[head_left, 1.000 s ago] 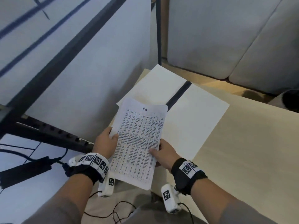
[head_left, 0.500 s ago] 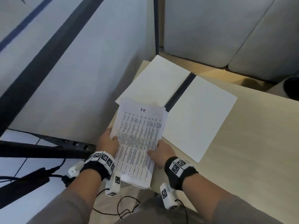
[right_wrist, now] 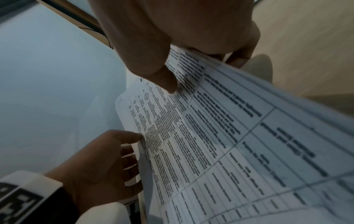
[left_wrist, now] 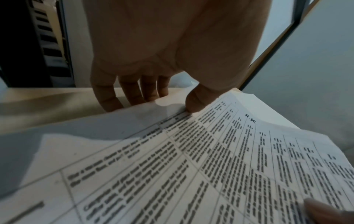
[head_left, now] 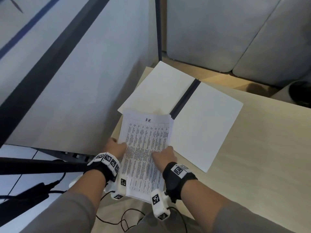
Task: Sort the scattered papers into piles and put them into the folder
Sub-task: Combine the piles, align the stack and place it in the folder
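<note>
A stack of printed papers (head_left: 145, 152) with a table of text hangs between both hands over the near left corner of the table. My left hand (head_left: 116, 147) pinches its left edge, thumb on top and fingers underneath, as the left wrist view shows on the same papers (left_wrist: 220, 166). My right hand (head_left: 164, 156) pinches the right edge, thumb on the top sheet of the papers (right_wrist: 220, 144). The white folder (head_left: 202, 125) lies open and flat beyond the stack, a dark spine (head_left: 185, 98) down its middle. The stack's far end overlaps the folder's left leaf.
The light wooden table (head_left: 260, 165) stretches bare to the right of the folder. A white partition panel (head_left: 75, 89) with dark frame bars stands close on the left. Grey cushions (head_left: 235, 31) line the back. Cables (head_left: 117, 221) trail below the table edge.
The stack has been drawn into a neater, thicker pile and moved slightly forward onto the folder's near left corner. Both hands keep their hold on its edges.
</note>
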Motion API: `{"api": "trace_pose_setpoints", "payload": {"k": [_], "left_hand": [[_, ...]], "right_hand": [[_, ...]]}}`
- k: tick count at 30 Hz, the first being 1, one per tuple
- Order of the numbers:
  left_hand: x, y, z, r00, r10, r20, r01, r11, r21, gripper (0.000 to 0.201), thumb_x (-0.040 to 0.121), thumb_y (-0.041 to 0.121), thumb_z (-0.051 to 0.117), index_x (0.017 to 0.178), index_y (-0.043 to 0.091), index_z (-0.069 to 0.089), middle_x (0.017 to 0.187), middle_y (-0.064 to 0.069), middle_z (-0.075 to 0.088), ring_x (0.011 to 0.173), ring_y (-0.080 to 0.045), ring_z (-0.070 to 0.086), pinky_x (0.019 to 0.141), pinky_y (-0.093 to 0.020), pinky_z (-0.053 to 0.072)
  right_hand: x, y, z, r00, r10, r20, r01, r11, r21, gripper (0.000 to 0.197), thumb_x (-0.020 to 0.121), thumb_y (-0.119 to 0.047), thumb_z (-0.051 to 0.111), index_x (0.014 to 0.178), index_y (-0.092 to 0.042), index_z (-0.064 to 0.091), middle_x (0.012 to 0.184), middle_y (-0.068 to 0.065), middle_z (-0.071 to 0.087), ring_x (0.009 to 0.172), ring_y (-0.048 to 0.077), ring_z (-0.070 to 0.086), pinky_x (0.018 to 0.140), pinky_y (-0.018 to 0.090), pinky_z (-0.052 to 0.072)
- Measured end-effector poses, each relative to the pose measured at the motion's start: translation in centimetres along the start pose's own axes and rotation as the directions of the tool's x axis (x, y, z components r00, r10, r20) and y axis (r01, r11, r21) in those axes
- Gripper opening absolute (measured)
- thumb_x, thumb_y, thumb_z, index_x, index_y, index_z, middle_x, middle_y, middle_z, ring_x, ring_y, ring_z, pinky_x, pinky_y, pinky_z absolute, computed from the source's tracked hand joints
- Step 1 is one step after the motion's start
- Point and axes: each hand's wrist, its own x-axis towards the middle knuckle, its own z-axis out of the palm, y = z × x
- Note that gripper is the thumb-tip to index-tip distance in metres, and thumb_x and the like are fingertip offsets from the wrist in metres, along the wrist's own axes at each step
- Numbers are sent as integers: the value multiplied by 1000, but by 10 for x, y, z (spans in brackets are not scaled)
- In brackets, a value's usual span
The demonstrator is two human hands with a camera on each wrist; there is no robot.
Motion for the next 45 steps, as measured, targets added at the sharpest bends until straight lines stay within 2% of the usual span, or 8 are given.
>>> {"api": "trace_pose_setpoints", "payload": {"k": [6,12,18,27,31,34,38,45], "left_hand": [[-4,-9,16,995,31,90,-28,999,-36,49,84,42,54,125,15,58,122,-6,66,108,-32,64,91,-35,49],[-27,-27,30,966,236,107,-220,965,-144,50,105,42,47,147,14,42,143,-4,57,133,-29,54,111,-41,42],[-38,-39,52,910,402,97,-353,877,-326,48,98,58,53,139,34,50,131,13,65,123,-15,62,108,-47,47],[-78,64,61,827,531,186,-396,784,-478,32,100,59,48,101,32,66,89,2,76,72,-20,71,64,-37,56],[-70,112,89,750,630,204,-627,774,-84,23,105,42,47,113,32,66,119,-1,69,109,-25,66,89,-37,53],[-55,129,127,639,704,310,-757,504,415,47,102,40,49,149,33,45,165,-4,25,153,-31,19,121,-44,26],[-65,127,167,701,573,423,-660,300,688,66,100,56,39,160,45,11,170,-2,-1,154,-39,4,120,-49,30],[-163,97,245,622,627,469,-701,180,690,63,97,56,39,155,53,16,161,-4,19,151,-41,4,114,-65,21]], "right_hand": [[4,11,-15,992,-96,86,88,992,95,69,91,-12,52,152,-18,20,87,1,55,71,19,59,57,32,49],[25,43,-49,940,-109,324,-2,946,324,114,64,-44,91,157,-33,27,157,2,47,137,29,53,114,59,43],[13,51,-102,866,-183,465,-52,893,448,56,96,-3,69,145,-19,48,137,10,69,126,35,65,109,63,48],[-7,81,-205,893,-354,277,75,726,684,61,95,4,63,150,-17,47,146,14,61,138,36,56,122,59,33],[-24,102,-268,927,-345,146,141,681,718,53,99,8,54,146,-16,51,141,15,66,132,36,62,118,58,39],[-28,126,-313,948,-315,54,170,640,749,53,99,9,53,146,-16,51,139,17,66,130,39,62,116,62,40],[-31,158,-368,957,-288,-39,214,605,767,52,99,8,54,145,-16,51,139,16,67,129,38,63,115,61,41],[-33,216,-448,958,-279,-69,224,573,788,55,100,9,53,147,-19,51,140,16,66,127,40,64,102,55,54]]}}
